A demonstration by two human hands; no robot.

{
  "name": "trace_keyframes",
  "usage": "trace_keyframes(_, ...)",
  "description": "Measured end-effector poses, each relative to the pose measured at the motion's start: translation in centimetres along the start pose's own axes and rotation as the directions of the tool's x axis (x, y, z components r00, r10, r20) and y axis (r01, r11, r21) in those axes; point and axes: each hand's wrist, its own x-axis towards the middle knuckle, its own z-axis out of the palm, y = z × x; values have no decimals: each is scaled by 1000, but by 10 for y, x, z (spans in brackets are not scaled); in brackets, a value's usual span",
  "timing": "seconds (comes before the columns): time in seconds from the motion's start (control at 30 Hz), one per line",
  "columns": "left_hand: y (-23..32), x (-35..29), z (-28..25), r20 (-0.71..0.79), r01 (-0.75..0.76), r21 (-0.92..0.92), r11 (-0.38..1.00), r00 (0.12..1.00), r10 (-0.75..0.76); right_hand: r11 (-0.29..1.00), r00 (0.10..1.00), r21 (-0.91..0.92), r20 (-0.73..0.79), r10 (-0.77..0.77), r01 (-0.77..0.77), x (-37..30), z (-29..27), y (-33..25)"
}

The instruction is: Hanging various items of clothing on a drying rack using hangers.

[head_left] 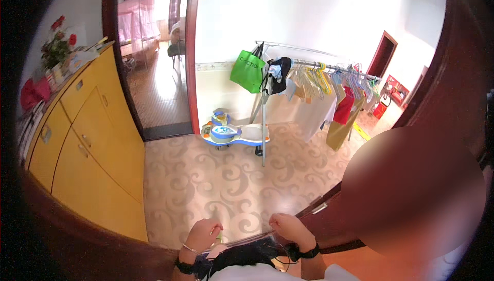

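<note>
My left hand (204,233) is held in front of my waist, its fingers curled in and nothing visible in them. A thin bracelet (191,249) and a black band (183,266) circle that wrist. Level with it, my right hand (292,228) is loosely closed too, with no object showing in it. Another black band (310,252) sits on the right wrist. Between the forearms lies a dark bundle with a thin cable (247,258) at my waist. Neither hand touches anything in the room.
A yellow cabinet (103,147) with flowers (57,49) on top stands left, beside an open doorway (159,75). Ahead, a ride-on toy car (239,133) is by a clothes rack (264,127) with hung garments and a green bag (248,73). A large blurred shape (417,193) fills the right.
</note>
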Motion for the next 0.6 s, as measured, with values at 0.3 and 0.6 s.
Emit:
trace_keyframes(0.3, -45, 172, -41, 152, -164, 5, 986, 975, 161, 964, 957, 65, -118, 264, -258, 101, -22, 21)
trace_keyframes(0.6, -80, 250, -63, 142, -85, -2, 996, 986, 84, 968, 962, 59, -116, 249, -243, 199, -25, 39)
